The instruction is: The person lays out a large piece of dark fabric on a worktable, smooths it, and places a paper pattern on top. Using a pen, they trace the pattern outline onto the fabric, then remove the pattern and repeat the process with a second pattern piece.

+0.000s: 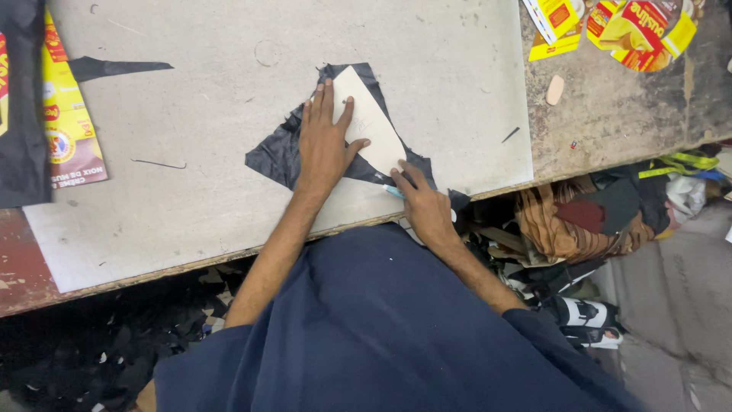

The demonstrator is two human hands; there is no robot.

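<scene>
The left hand (324,137) lies flat with fingers spread, pressing a pale card template (370,122) onto a piece of black material (274,156). The right hand (423,202) is closed around a light-blue pen (393,191), its tip at the template's lower edge. The black piece sits on a grey board (229,91) covering the worn workbench (610,107), near its front edge. Yellow and red printed packaging (633,27) lies at the far right, more (69,114) at the left edge. Heaped cloth scraps (579,217) fill the space under the bench.
</scene>
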